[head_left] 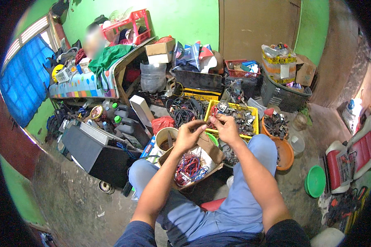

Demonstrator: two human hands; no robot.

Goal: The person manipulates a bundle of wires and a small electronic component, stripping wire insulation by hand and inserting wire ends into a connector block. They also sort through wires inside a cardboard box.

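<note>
Both my forearms reach forward over my knees, and my hands come close together above a cardboard box (212, 149). My left hand (189, 136) is closed, thumb against the fingers in a pinch. Just to its right my right hand (226, 128) pinches too, with a small reddish bit at its fingertips. What either hand holds is too small to make out; it may be thin wire. Inside the box under my hands lies a tangle of red and blue wires (189, 166). A yellow crate (257, 125) full of small metal and plastic parts stands just beyond my right hand.
A whitish bucket (161, 138) stands left of the box. Black cables (184, 113) lie piled behind it. At right are an orange bowl (287, 153) and a green basin (316, 181). A black cabinet (95, 154) and jerrycans (132, 131) crowd the left.
</note>
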